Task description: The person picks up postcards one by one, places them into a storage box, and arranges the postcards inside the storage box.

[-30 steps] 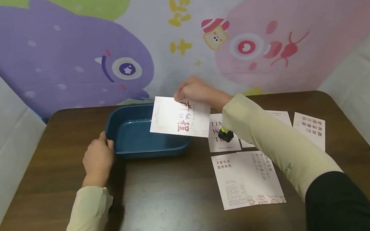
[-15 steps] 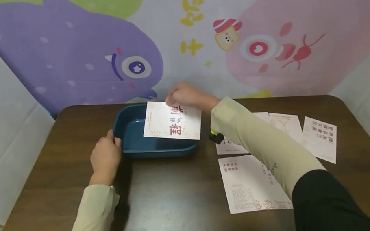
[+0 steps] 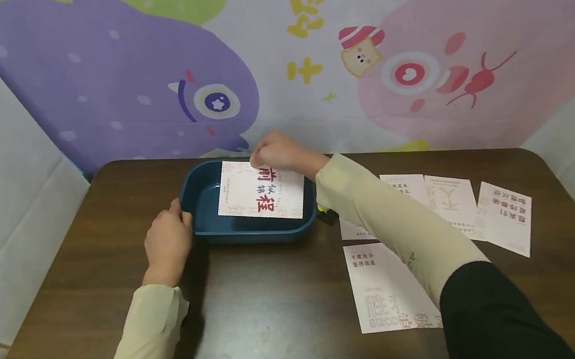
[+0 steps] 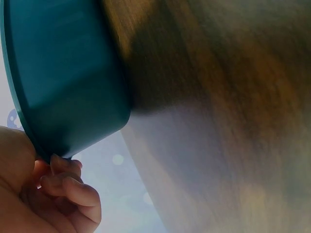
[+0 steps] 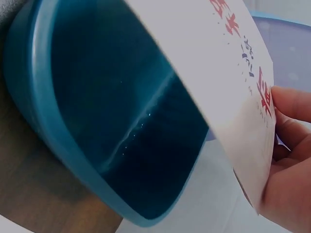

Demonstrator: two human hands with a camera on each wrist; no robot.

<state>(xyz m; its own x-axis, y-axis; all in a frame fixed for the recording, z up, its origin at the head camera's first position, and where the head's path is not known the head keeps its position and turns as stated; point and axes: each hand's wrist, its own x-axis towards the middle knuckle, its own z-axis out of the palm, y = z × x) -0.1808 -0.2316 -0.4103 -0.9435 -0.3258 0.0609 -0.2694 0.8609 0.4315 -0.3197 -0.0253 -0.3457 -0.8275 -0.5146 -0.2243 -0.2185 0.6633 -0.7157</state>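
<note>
A deep blue-green rectangular tray [image 3: 206, 210] stands at the back of the table. My left hand [image 3: 168, 242] pinches its left rim between thumb and curled fingers; in the left wrist view the fingers [image 4: 80, 191] close on the tray's corner. Over the tray my right hand [image 3: 283, 153] pinches a white card [image 3: 244, 193] with large red and small blue characters by its far edge. In the right wrist view the card [image 5: 218, 73] tilts above the tray's opening, the thumb on its printed face. The tray's inside [image 5: 116, 97] shows no contents there.
Several white printed cards lie right of the tray, partly hidden under my right sleeve [image 3: 387, 219]: a larger one [image 3: 382, 291] nearer me, another [image 3: 450, 202] behind it, one [image 3: 508, 217] at far right. A cartoon-printed cloth [image 3: 298, 43] hangs behind the wooden table [image 3: 265, 312].
My right hand has moved left with the card, bringing it further over the tray and lower. The left hand keeps its hold on the tray's rim. The head view has shifted slightly.
</note>
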